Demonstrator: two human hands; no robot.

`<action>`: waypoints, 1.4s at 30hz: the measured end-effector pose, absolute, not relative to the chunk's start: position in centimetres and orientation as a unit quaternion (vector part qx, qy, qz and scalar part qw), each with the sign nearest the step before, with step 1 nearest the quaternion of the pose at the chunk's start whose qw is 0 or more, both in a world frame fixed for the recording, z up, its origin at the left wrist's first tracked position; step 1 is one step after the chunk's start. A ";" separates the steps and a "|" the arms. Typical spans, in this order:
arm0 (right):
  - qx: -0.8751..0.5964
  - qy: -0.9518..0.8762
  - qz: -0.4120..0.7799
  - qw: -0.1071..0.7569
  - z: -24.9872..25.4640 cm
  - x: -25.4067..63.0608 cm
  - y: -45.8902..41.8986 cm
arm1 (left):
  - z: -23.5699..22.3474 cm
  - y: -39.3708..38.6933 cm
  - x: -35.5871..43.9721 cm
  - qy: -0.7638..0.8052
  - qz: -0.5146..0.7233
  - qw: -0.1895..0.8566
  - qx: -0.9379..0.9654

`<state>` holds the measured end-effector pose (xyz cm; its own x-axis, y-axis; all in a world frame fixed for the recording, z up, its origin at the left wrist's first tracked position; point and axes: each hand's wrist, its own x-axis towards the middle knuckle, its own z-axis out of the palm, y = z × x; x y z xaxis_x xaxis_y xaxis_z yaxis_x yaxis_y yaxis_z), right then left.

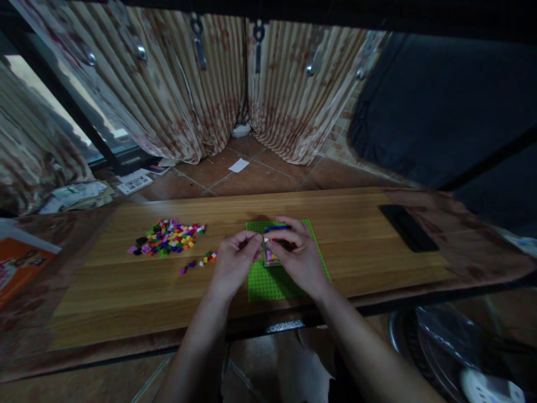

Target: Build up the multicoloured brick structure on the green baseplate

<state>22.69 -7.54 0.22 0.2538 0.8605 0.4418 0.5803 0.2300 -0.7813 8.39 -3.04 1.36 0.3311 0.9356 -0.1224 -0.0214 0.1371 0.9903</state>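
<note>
Head view: left hand (232, 257), thumb and forefinger close together at left edge of small brick build (272, 257); right hand (300, 254) curled over it; cannot tell whether either grips; build on green baseplate (272, 284), on wooden tabletop (364, 240); loose bricks (168, 238) heaped leftward.

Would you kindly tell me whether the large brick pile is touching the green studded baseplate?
Apart: the head view shows bare wooden tabletop between the large brick pile and the green studded baseplate.
</note>
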 end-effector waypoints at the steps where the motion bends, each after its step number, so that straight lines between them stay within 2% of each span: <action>1: -0.605 -0.590 0.142 0.516 0.1 22.7 -7.5 | 1.3 -3.1 8.4 0.430 0.385 0.618 0.534; 16: -0.624 -0.555 0.132 0.534 0.4 22.1 -7.6 | 1.1 -3.0 8.9 0.434 0.397 0.599 0.543; 23: -0.613 -0.616 0.031 0.494 1.2 22.0 -8.2 | 1.0 -3.2 9.1 0.443 0.408 0.603 0.523; 30: -0.612 -0.654 0.017 0.445 1.1 22.5 -8.3 | 1.1 -3.3 9.3 0.450 0.421 0.601 0.509; 34: -0.612 -0.643 0.039 0.460 1.3 22.6 -8.3 | 1.2 -3.6 9.6 0.454 0.436 0.595 0.499; 42: -0.609 -0.591 0.083 0.522 1.4 22.9 -8.3 | 1.7 -3.7 8.9 0.440 0.435 0.647 0.446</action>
